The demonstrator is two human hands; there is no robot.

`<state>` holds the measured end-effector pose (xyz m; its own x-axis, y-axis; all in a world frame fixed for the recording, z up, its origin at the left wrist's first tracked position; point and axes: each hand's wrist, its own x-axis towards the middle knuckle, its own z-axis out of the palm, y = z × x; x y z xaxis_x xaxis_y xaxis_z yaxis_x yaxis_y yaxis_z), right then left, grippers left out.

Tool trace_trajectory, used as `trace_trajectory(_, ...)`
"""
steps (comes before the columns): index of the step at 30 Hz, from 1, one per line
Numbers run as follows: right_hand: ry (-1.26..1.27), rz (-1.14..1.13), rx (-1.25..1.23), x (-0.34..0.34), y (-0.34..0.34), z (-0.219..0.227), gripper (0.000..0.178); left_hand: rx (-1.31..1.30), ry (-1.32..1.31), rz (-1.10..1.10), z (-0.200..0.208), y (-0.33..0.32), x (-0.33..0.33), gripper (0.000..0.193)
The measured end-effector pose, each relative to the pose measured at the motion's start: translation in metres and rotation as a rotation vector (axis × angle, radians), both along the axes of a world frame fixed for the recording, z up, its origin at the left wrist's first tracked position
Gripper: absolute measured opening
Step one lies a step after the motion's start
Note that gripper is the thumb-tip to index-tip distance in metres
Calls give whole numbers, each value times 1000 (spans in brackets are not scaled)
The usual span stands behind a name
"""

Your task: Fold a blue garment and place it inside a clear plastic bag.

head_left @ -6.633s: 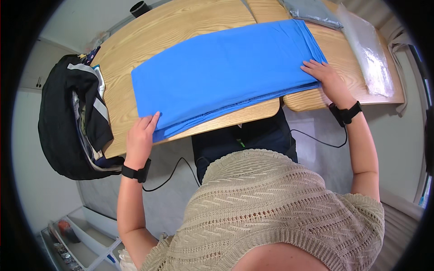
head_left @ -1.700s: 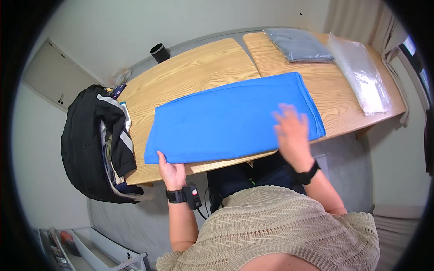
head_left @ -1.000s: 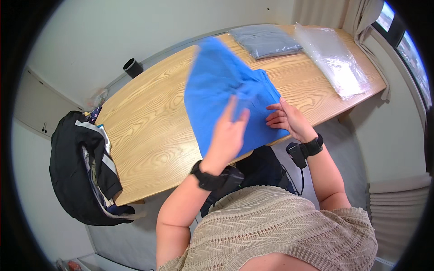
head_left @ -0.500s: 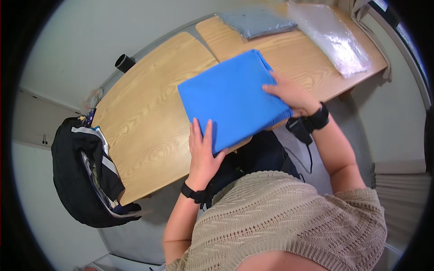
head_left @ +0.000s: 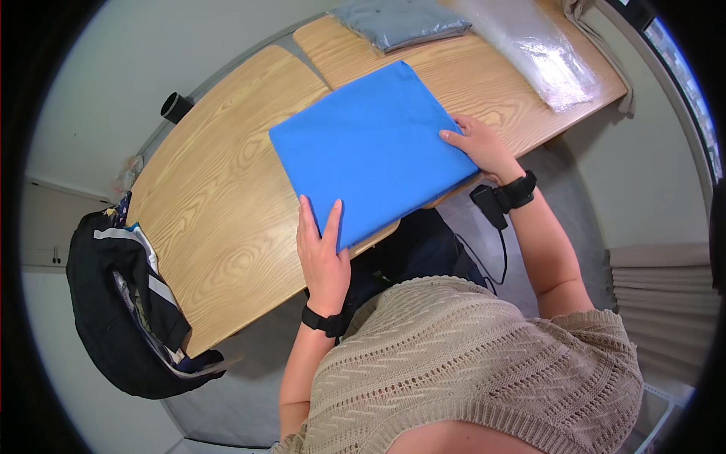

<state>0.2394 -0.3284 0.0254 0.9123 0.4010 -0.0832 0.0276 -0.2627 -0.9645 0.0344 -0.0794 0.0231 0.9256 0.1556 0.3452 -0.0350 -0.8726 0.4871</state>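
Blue cloth (head_left: 370, 151), long strip earlier, now folded squarish, on wood surface (head_left: 227, 219) before me | my left hand (head_left: 325, 265): fingers (head_left: 331, 227) apart on near-left corner | my right hand (head_left: 484, 147): on right edge, can't tell if clamped | bagged grey fabric (head_left: 401, 21), clear plastic (head_left: 529, 49) far side; black bin (head_left: 175, 107) by wall (head_left: 113, 98)

Right fingers (head_left: 455, 138) partly hide blue cloth (head_left: 370, 151); top edge crops clear plastic (head_left: 533, 49).
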Motion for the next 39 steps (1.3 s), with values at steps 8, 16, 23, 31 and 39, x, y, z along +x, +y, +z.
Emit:
trace_trajectory(8, -276, -104, -183, -24, 28, 2, 47, -252, -10, 25, 2, 10, -11, 69)
trace_trajectory(16, -443, 75, -30, -89, 92, 3, 48, -284, -19, 258, 14, 40, -83, 61)
trace_trajectory(23, -444, 152, -143, -102, 117, 18, 52, -75, 163, 169, 33, 76, -140, 73)
trace_trajectory(31, -964, 657, -248, -51, 184, 75, 48, 183, 296, -145, 80, 141, -53, 71)
trace_trajectory(39, -876, 926, -1090, -13, 210, 51, 71, 417, 588, -149, 50, 183, 2, 96)
